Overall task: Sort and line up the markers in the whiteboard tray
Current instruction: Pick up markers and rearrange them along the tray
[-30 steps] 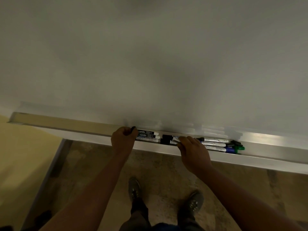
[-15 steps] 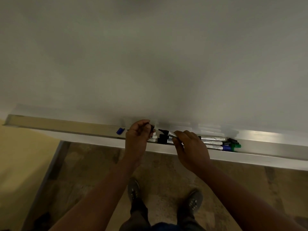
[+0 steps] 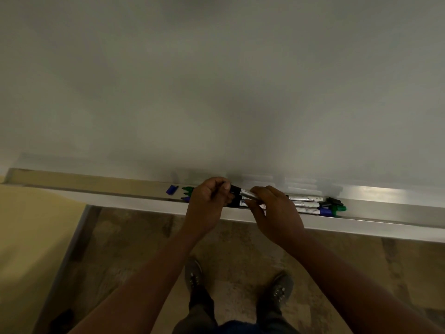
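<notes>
Hands meet over tray (image 3: 385,220): your left (image 3: 208,206) pinches black cap (image 3: 234,189), right (image 3: 277,213) grips marker (image 3: 248,194) barrel.

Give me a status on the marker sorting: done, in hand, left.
Done: a group of markers lies lined up in the tray. In hand: the left hand and right hand hold a black-capped marker between them above the tray. Left: a loose blue cap and green and blue ends beside it.
</notes>
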`<state>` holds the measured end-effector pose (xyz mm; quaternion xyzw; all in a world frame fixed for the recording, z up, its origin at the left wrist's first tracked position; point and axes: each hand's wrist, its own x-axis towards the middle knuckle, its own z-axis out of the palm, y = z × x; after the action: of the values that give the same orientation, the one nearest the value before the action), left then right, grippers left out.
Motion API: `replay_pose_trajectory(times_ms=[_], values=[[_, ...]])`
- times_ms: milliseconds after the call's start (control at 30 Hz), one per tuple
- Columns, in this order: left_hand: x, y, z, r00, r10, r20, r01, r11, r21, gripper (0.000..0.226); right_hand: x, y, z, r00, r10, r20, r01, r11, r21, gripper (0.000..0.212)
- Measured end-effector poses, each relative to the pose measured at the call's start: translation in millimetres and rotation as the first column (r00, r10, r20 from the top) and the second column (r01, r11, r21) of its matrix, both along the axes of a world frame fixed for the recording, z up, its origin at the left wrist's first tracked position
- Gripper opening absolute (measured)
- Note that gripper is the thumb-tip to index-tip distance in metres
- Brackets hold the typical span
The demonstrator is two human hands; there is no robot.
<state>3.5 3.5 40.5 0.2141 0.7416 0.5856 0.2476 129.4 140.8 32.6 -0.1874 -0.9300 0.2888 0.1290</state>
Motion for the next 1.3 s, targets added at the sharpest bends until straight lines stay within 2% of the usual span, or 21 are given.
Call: replay_pose_trajectory(times_ms=[100,167,333,533,633,733,867,967,1033,1100,1167,1300], values=[[-2.3,-1.0,3.9,0.98,-0.079,-0.185,0.063,0.994,-0.09,0.027,0.2,4.3,4.4,0.998,0.039,-0.054,-0.037,0.999,0.038,0.02],[-1.8,0.1,6.6,0.965,-0.101,-0.243,0.075,0.991,-0.114,0.036,-0.3,6.4,9.1,0.996,0.046,-0.075,-0.039,0.995,0.092,0.022],[-2.1,6.4,6.1,0.977,0.002,-0.215,-0.031,0.991,-0.131,0.056,-1.9,6.8,23.8,0.996,0.061,-0.064,-0.043,0.968,0.246,0.028],[0.8,12.3,2.4,0.986,0.038,-0.165,-0.06,0.99,-0.129,0.047,2.8,-3.2,27.0,0.997,0.064,-0.053,-0.05,0.972,0.23,0.033],[4.2,11.1,-3.0,0.985,0.038,-0.169,-0.068,0.982,-0.176,0.042,6.2,-3.9,25.0,0.998,0.061,-0.03,-0.053,0.972,0.228,0.033],[4.9,5.0,-16.0,0.945,-0.025,-0.325,-0.045,0.978,-0.204,0.042,9.3,-2.0,16.8,0.996,0.088,0.013,-0.089,0.973,0.212,0.029],[6.7,1.6,-31.5,0.962,-0.163,-0.22,0.082,0.937,-0.339,0.051,12.4,5.2,-4.5,0.985,0.134,0.106,-0.153,0.967,0.202,0.026],[10.7,1.6,-36.2,0.894,-0.321,-0.312,0.186,0.901,-0.393,0.04,12.3,7.3,-22.4,0.971,0.138,0.195,-0.173,0.969,0.176,0.028],[11.9,2.5,-38.4,0.829,-0.412,-0.378,0.262,0.883,-0.389,0.026,11.7,8.5,-31.6,0.97,0.121,0.213,-0.154,0.977,0.147,0.028],[6.9,2.5,-39.5,0.745,-0.478,-0.465,0.292,0.861,-0.417,0.025,11.3,9.6,-38.9,0.97,0.105,0.22,-0.136,0.982,0.131,0.028],[0.7,3.1,-39.6,0.676,-0.496,-0.545,0.266,0.854,-0.447,0.025,11.0,11.0,-45.3,0.968,0.107,0.229,-0.133,0.985,0.105,0.029],[-4.2,7.1,-38.5,0.657,-0.461,-0.597,0.189,0.867,-0.461,0.024,8.4,15.4,-55.1,0.974,0.061,0.219,-0.076,0.995,0.063,0.035]])
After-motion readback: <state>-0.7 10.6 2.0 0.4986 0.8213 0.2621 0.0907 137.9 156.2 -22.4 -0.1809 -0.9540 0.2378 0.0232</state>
